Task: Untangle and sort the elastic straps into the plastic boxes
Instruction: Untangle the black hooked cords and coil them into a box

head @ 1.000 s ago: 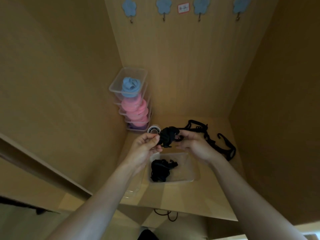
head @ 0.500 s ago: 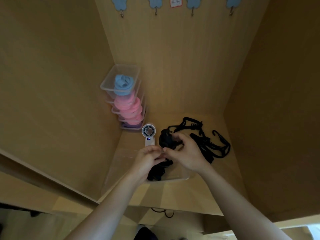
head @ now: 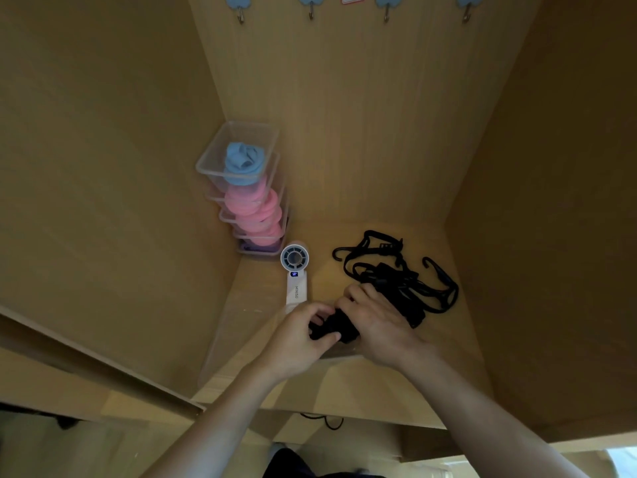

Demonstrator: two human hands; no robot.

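Note:
Both hands are down at the clear plastic box [head: 339, 355] near the shelf's front edge. My left hand [head: 303, 334] and my right hand [head: 375, 322] together hold a rolled black strap bundle [head: 332, 327] inside or just above the box; most of the box is hidden beneath them. A tangled pile of black elastic straps with hooks [head: 396, 274] lies on the shelf to the right, behind my right hand.
A stack of clear boxes [head: 241, 188] with blue, pink and purple rolled straps stands in the back left corner. A white handheld fan [head: 295, 274] lies in front of it. Wooden walls close in the shelf on three sides; hooks [head: 311, 12] hang above.
Both hands have lowered the black bundle from chest height down into the clear box at the front. The camera view has tilted downward.

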